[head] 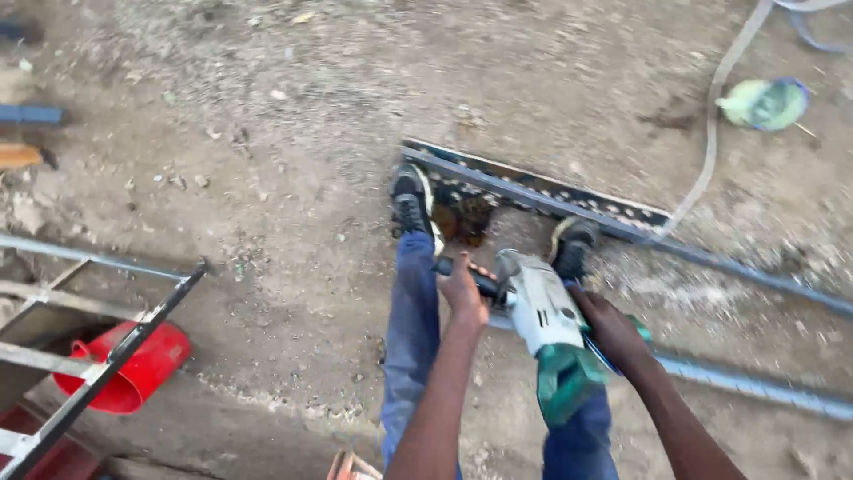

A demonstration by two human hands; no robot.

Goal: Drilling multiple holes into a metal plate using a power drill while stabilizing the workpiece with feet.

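Note:
I look down at a grey and green power drill [544, 313] held over the dirt ground. My left hand [464, 289] grips its black side handle. My right hand [611, 327] is wrapped around the green rear grip. Below the tool lies a long metal angle bar [533, 191] with a patterned strip along it. My two shoes [412, 203] stand on or against the bar, and my blue trouser legs [411, 329] run down to them.
A second metal bar [755, 387] lies at the lower right. A red bucket [133, 369] sits under a metal frame [107, 364] at the lower left. A pale hose [715, 107] and a green rag [766, 102] lie at the upper right.

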